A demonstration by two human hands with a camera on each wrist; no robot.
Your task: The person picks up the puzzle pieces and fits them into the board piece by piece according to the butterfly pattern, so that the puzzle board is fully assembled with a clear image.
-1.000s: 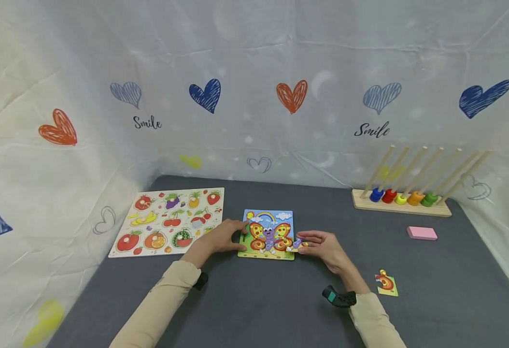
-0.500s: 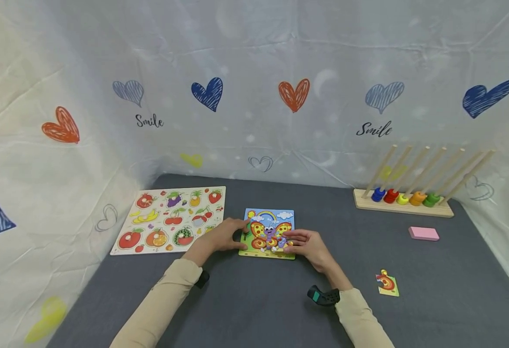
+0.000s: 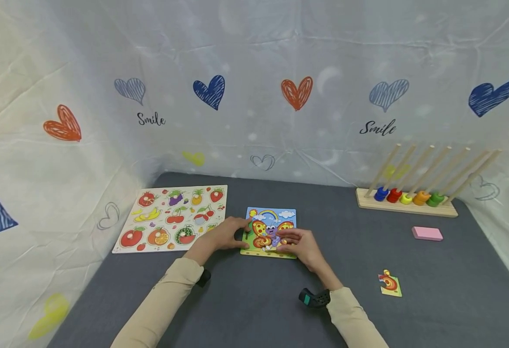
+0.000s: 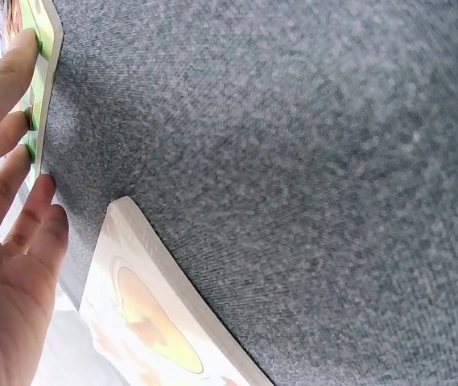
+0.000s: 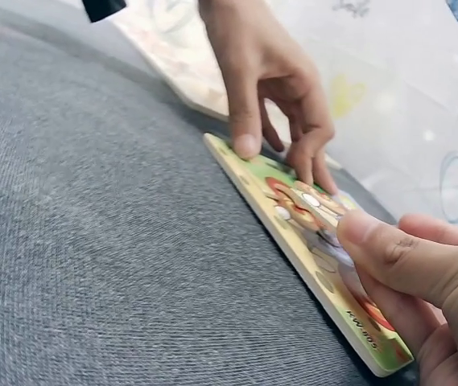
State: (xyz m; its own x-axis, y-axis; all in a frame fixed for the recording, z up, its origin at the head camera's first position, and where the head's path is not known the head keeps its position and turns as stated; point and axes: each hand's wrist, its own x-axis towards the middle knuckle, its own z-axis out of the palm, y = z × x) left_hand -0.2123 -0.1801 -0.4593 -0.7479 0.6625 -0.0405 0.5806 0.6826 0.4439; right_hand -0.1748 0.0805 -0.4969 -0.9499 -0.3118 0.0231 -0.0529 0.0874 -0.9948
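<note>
A small square butterfly puzzle board (image 3: 256, 252) lies flat on the grey table, a rainbow and sky along its far side. My left hand (image 3: 224, 235) rests at its left side; in the left wrist view the thumb and fingertips (image 4: 27, 48) touch the board's surface near the edge. My right hand (image 3: 303, 247) is over the board's right half. Between its thumb and fingers it pinches a puzzle piece (image 5: 315, 206), tilted above the board in the right wrist view. That piece is partly hidden by the fingers. Another puzzle piece (image 3: 390, 284), orange and green, lies apart at the right.
A fruit puzzle board (image 3: 167, 232) lies left of my left hand. At the back right stands a wooden peg stand (image 3: 402, 208) with coloured rings and tall slanting pegs. A pink block (image 3: 427, 234) is in front of it. A printed curtain (image 3: 246, 58) closes off the back.
My right hand has moved left with the pinched piece, from the butterfly board's right edge to over its picture. The left hand stays at the board's left side.
</note>
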